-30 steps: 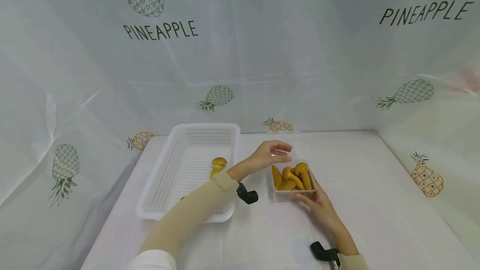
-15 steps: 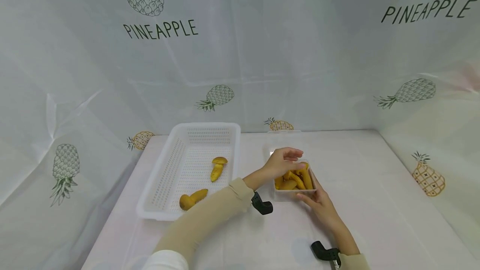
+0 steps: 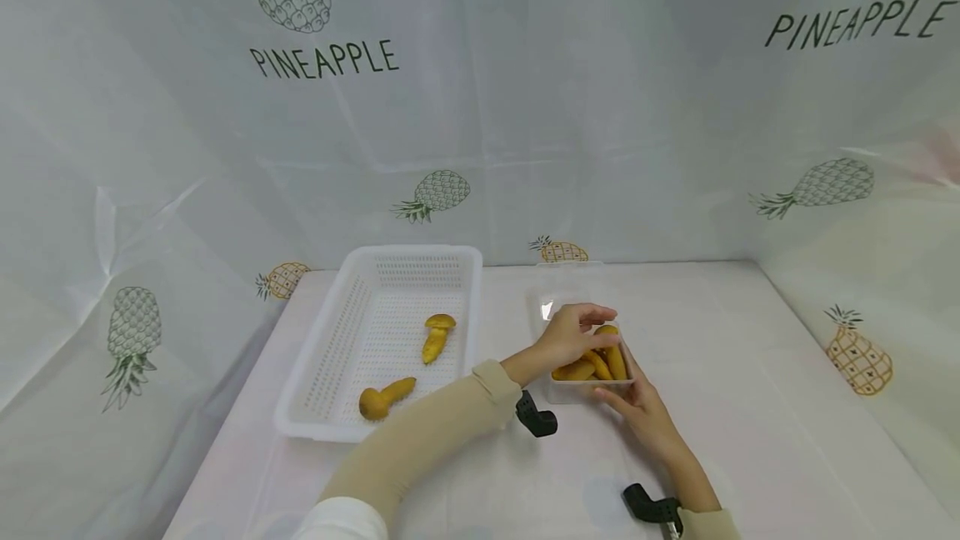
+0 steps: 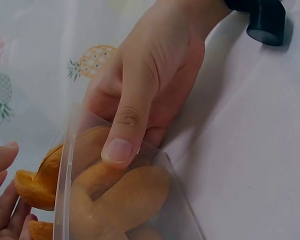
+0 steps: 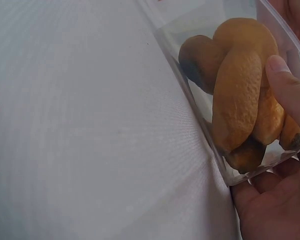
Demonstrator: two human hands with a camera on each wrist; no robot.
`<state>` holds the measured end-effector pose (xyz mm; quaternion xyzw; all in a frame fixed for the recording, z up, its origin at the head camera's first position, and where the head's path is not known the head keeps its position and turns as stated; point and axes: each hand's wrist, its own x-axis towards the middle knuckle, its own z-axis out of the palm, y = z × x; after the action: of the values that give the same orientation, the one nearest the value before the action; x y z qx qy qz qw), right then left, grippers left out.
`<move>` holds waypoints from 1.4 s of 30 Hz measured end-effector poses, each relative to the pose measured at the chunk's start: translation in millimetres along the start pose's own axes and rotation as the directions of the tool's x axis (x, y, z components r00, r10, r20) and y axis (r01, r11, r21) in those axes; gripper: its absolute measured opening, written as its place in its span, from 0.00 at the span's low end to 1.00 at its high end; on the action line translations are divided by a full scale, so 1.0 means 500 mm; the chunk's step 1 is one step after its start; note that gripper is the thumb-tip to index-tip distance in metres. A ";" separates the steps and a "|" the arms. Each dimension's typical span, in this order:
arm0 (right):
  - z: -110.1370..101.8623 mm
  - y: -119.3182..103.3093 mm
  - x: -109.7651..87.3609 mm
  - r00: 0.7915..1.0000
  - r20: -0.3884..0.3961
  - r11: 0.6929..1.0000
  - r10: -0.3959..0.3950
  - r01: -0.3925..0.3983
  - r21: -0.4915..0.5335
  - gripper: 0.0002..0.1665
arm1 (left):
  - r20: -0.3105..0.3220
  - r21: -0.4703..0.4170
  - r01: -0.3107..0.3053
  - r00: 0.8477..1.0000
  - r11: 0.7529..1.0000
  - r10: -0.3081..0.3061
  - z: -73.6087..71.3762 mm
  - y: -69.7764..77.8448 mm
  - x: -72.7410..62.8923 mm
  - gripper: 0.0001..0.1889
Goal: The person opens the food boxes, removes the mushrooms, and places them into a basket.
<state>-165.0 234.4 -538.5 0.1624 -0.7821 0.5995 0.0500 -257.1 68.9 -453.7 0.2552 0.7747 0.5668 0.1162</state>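
A clear plastic box (image 3: 576,392) with its lid (image 3: 558,286) swung back holds several yellow-brown mushrooms (image 5: 236,95). My right hand (image 3: 643,412) grips its near right corner, thumb (image 4: 121,150) against the front wall and fingers round the side. Over the box's open top my left hand (image 3: 572,335) is spread, fingers and thumb apart. One mushroom cap (image 4: 36,191) stands above the rim, with left fingertips right at it in the left wrist view. Part of the mushrooms lies hidden beneath the left hand.
A white perforated plastic basket (image 3: 352,344) stands left of the box. Inside lie one mushroom (image 3: 435,337) near its right wall and another mushroom (image 3: 386,397) near the front. The left sleeve (image 3: 435,427) passes over the basket's near right corner. A pineapple-print sheet (image 3: 585,148) hangs behind the table.
My left hand has moved right and towards me, from the box's far left edge to over the mushrooms, uncovering the basket's front mushroom. My right hand keeps its grip on the box.
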 end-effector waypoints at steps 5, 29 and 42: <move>0.001 0.003 0.001 1.000 0.011 1.000 -0.005 0.005 0.005 0.53 | 0.003 -0.033 -0.011 1.000 0.999 0.011 0.000 -0.009 0.005 0.19; 0.003 0.003 0.002 1.000 0.003 1.000 -0.028 0.028 -0.010 0.53 | 0.044 0.012 -0.031 0.999 0.999 0.031 -0.005 -0.010 0.004 0.19; 0.002 0.000 0.002 0.999 0.012 0.998 -0.053 0.053 0.028 0.53 | 0.053 0.138 -0.078 0.996 0.987 0.071 0.000 -0.008 0.003 0.18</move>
<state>-166.0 233.3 -538.7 0.1877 -0.7693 0.6078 0.0587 -259.6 68.7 -457.0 0.3052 0.7994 0.5086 0.0953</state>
